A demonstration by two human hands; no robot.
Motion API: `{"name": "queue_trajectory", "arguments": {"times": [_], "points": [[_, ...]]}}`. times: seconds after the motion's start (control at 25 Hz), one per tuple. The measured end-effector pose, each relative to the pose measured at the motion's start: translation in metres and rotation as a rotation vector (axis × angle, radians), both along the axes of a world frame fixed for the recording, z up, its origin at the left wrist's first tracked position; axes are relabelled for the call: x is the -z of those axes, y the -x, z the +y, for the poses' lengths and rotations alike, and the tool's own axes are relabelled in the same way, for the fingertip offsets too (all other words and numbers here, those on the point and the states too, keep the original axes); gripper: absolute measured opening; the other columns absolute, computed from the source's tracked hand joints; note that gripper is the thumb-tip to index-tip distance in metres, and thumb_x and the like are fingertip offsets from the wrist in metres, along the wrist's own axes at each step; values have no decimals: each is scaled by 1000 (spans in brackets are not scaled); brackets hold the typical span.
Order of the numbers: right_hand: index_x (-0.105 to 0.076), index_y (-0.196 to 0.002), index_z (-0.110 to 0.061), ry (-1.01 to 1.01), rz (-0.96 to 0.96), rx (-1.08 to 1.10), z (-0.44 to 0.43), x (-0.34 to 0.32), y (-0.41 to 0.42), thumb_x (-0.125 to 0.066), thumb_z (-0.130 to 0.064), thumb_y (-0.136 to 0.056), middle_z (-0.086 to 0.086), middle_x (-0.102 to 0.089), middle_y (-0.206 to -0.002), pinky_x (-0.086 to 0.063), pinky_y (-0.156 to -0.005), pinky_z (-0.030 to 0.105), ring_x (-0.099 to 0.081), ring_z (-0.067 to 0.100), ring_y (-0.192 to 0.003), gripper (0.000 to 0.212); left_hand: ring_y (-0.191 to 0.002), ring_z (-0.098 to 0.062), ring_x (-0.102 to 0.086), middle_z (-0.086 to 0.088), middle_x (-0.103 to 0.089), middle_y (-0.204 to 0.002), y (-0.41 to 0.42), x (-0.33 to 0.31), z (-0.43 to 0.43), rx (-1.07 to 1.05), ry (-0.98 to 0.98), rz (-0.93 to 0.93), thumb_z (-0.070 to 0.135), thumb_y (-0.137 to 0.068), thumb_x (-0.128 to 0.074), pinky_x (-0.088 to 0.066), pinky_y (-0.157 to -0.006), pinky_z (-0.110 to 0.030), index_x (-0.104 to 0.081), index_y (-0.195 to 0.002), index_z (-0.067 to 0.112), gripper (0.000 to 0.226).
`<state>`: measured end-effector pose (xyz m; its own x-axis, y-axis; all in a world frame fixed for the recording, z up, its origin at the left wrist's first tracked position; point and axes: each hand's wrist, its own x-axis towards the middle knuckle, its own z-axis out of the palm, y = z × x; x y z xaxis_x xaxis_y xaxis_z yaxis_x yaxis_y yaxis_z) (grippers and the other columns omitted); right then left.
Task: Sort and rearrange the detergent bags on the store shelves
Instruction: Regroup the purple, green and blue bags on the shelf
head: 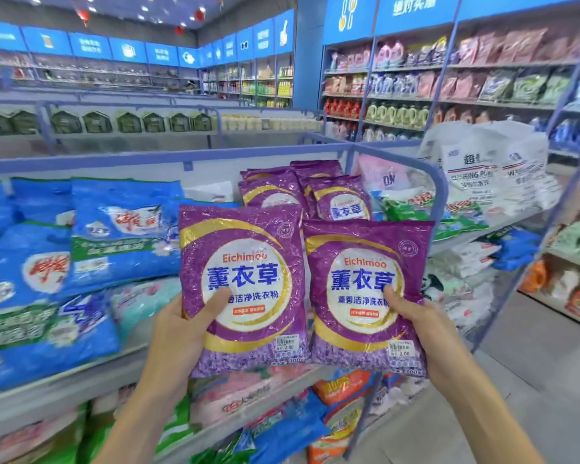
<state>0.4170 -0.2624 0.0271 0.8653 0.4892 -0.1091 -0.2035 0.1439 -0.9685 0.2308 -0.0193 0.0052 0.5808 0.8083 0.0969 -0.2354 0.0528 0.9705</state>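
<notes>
- Wall shelving (503, 67) fills the far right, packed with pink, green and white bags and rows of bottles under blue signs.
- An aisle shelf (114, 161) with a blue rail runs across the middle; lower tiers below it carry more bags.
- Blue detergent bags (114, 236) lie overlapping on the left part of its top tier.
- White sacks (482, 172) are piled to the right, past the rounded end rail.
- A stack of purple bags (335, 195) leans on the top tier, between the blue bags and a green and white bag.
- Left purple bag (245, 279) is held upright in the air in front of the shelf, its label facing the camera.
- Right purple bag (365, 296) is upright beside it, with its left edge overlapped by the left bag's right edge.
- Left grip (181, 326) clasps the left purple bag at its lower left side, thumb (220, 296) pressed on the front, fingers hidden behind.
- Right grip (416, 326) clasps the right purple bag at its lower right side the same way.
- A price sticker (289, 343) sits low on each held bag.
</notes>
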Motion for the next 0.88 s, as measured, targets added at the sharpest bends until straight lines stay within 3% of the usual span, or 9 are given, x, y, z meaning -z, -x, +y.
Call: {"name": "queue_trajectory", "arguments": {"times": [0.16,0.28,0.36,0.44,0.6,0.72,0.88], "points": [[-76,-105,-5,9,-17,27,8,-7,-81,-73,-24,-85,20,-78,-100,-64,-77,44,-77,34,-87,27,-76,-7,-76,11,-79,-83,-72,-10,3,-65,-33,5,23,-86,-75,-56,-58,-16,-74,-96,25,10],[-77,-102,-7,-1,-34,36,19,-10,-139,-74,-21,-85,17,-79,-96,-64,-76,43,-78,30,-83,23,-77,-2,-75,16,-78,-84,-116,-20,11,-115,-51,7,24,-89,-74,-57,-62,-15,-73,-96,26,7],[-77,-99,-10,2,-58,52,25,-11,-178,-75,-21,-87,15,-79,-93,-64,-75,42,-78,29,-79,16,-83,-7,-76,12,-79,-91,-150,-25,21,-133,-59,6,27,-89,-75,-59,-68,-21,-74,-101,24,13],[-76,-96,-12,-3,-58,41,30,-13,-215,-74,-21,-88,13,-79,-88,-65,-65,37,-78,26,-72,12,-88,-14,-77,3,-80,-97,-187,-24,30,-127,-18,13,26,-90,-74,-61,-73,-29,-74,-106,20,17],[-75,-106,-8,-8,-34,-52,48,-13,-281,-76,-24,-87,14,-79,-92,-65,-65,38,-78,25,-74,25,-94,-25,-76,-8,-78,-105,-259,-11,46,-99,177,96,22,-92,-74,-61,-83,-40,-71,-116,13,26],[-73,-107,-7,-11,-41,-149,68,-8,-312,-72,-20,-91,10,-80,-87,-58,-51,23,-76,17,-65,21,-95,-25,-75,-7,-77,-109,-290,12,56,-302,204,148,20,-92,-74,-60,-88,-44,-70,-115,16,25],[-74,-107,-6,12,-38,-266,95,6,-332,-72,-16,-91,11,-80,-93,-61,-61,25,-78,20,-77,19,-93,-19,-69,3,-72,-99,-303,22,42,-724,-121,297,24,-89,-76,-56,-83,-36,-64,-106,17,23]]}}
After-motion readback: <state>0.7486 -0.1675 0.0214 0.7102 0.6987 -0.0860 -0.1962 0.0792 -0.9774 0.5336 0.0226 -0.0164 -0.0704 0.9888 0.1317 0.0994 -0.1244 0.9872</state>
